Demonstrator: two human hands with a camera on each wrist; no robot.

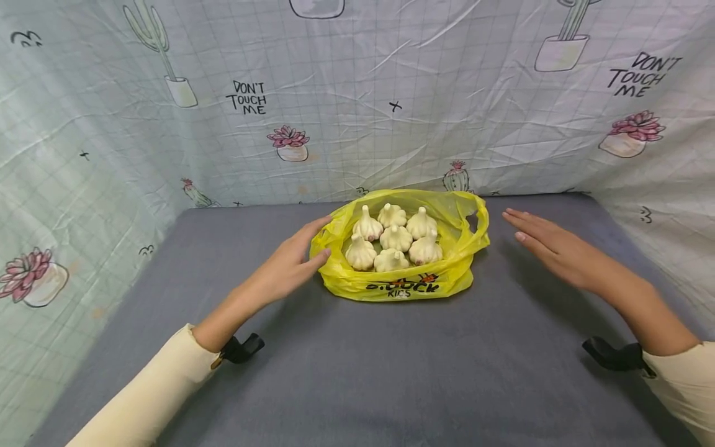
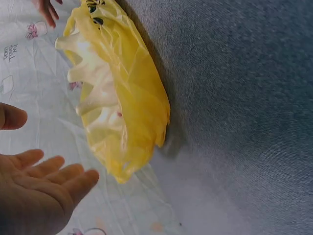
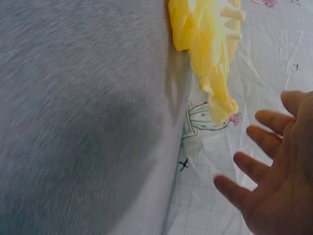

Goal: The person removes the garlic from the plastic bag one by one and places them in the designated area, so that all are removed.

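A yellow plastic bag lies with its mouth spread wide on the grey surface, dark lettering across its front. Several garlic bulbs sit together inside it, stems mostly upward. My left hand is just left of the bag, fingers extended and thumb apart; in the left wrist view a gap shows between this hand and the bag. Off to the right, my right hand hovers with straight fingers, apart from the bag's looped handle. The right wrist view shows its palm holding nothing.
A grey cloth-covered table extends around the bag. Behind it and along both sides hangs a pale curtain printed with cacti and lettering. Each wrist wears a black camera mount, one at the left and one at the right.
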